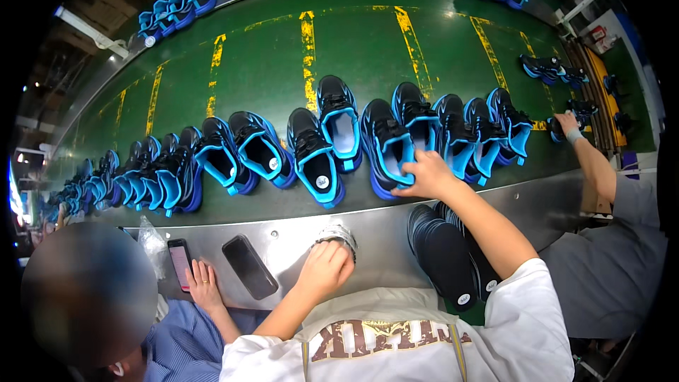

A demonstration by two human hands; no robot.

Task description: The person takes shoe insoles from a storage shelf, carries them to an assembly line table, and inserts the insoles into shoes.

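The person wears a white short-sleeved shirt (453,343) with dark lettering.

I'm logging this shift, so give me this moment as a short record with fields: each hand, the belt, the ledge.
left hand: closed on a roll of tape on the metal ledge
right hand: on a black and blue shoe
belt: green, a row of shoes
ledge: two phones, stack of insoles
others: a hand by the phones
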